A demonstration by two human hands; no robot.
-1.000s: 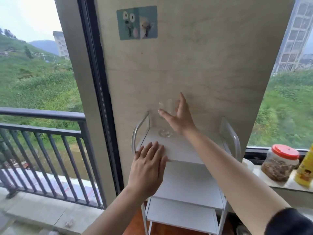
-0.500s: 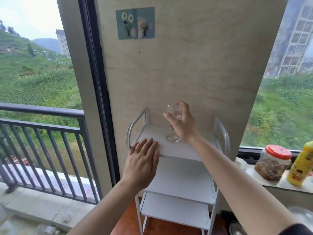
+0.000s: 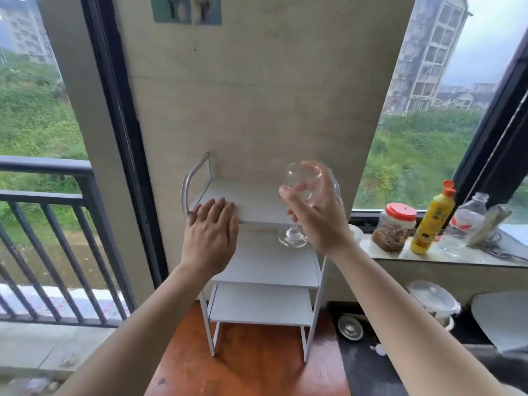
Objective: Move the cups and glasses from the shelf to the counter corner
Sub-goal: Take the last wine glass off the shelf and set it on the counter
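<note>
Centrally in the head view, the right hand (image 3: pixel 317 215) is wrapped around the bowl of a clear stemmed glass (image 3: pixel 300 195), holding it upright in the air, its foot showing in front of the white shelf unit (image 3: pixel 265 270) right of the frame's middle. Left of it, the left hand (image 3: pixel 211 235) lies flat and spread, holding nothing, on the top shelf's front edge, while a red-lidded jar (image 3: pixel 395 227) and yellow bottle (image 3: pixel 431 221) stand on the sill at the right.

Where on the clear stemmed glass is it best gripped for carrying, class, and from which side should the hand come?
Grip the bowl of the stemmed glass, coming from its right side, as the right hand does. The bowl is the widest part and fills the fingers; the stem below is thin and slippery. The left hand steadies the shelf.
</note>
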